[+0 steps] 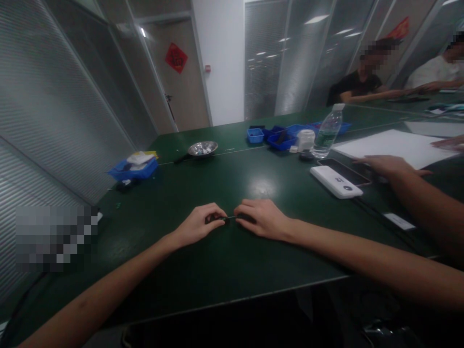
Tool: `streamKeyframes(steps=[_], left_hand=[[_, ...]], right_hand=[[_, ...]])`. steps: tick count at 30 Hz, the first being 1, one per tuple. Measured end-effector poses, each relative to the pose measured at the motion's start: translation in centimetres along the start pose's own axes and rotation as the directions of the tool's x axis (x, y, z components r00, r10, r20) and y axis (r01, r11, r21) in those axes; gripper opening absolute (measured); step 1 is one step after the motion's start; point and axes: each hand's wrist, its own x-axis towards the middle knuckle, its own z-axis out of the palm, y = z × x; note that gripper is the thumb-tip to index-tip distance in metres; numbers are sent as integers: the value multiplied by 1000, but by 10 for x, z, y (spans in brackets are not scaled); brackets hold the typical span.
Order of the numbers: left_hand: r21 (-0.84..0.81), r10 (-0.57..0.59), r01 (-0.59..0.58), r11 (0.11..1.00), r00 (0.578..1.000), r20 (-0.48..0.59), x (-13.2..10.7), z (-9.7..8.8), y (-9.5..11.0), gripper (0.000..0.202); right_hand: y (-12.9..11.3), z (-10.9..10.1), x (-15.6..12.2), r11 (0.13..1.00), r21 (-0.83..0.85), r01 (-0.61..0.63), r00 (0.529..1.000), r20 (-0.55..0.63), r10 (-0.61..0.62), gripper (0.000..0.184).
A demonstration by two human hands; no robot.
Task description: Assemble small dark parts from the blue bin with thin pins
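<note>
Near the middle of the green table (174,193), my right hand (266,218) is closed round the black handle of a screwdriver (246,217). Its thin metal shaft points left. Facing it, my left hand (197,223) pinches a small dark part (213,219) between thumb and fingers. The shaft's tip meets or nearly meets this part; the exact contact is too small to make out. Much of the part is hidden by my fingers.
A steel dish (203,149) with small pieces and a blue tray (136,169) stand at the left. Further right are blue bins (281,140), a water bottle (328,133), a white power bank (335,181) and a phone (344,171). A co-worker's hand (389,165) rests beside white sheets (395,147).
</note>
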Motion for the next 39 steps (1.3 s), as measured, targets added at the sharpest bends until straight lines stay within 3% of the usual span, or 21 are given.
streamKeyframes(steps=[13, 25, 39], left_hand=[[-4, 12, -12, 1000, 1000, 16, 0, 6, 6, 23], [25, 39, -39, 999, 999, 6, -3, 5, 7, 17], [29, 76, -76, 997, 997, -9, -2, 10, 3, 16]], right_hand=[[-7, 6, 8, 993, 55, 100, 995, 19, -101, 25], [-2, -7, -5, 999, 40, 6, 999, -32, -5, 21], [-9, 5, 6, 992, 35, 120, 992, 18, -121, 27]])
